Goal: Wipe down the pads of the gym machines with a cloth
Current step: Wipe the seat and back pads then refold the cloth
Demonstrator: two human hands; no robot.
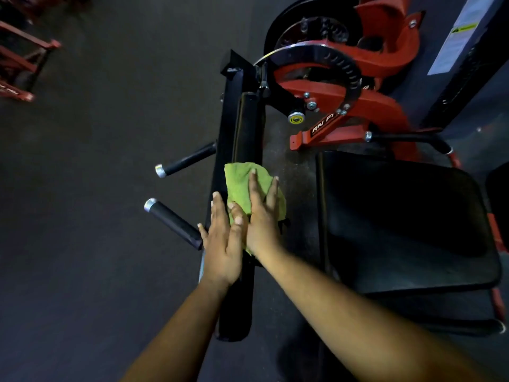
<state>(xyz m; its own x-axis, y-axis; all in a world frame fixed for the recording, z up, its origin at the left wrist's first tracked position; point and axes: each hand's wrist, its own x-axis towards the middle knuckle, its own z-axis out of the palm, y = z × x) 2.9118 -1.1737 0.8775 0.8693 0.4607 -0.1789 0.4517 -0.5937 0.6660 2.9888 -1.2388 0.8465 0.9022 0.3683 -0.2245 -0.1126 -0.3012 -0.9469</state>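
A green cloth (241,183) lies draped over a long, narrow black pad (248,128) of a red and black gym machine. My right hand (261,213) presses flat on the cloth, fingers stretched forward. My left hand (223,244) lies flat against the pad's left side, fingers extended, its thumb touching the cloth's lower edge. Under both hands the pad is hidden; its near end (237,312) shows below them.
Two black handles with silver caps (173,223) (184,161) stick out left of the pad. A wide black seat pad (407,221) lies to the right. The red frame and a chrome adjustment arc (344,70) stand behind. Another red frame (22,64) sits far left on the dark floor.
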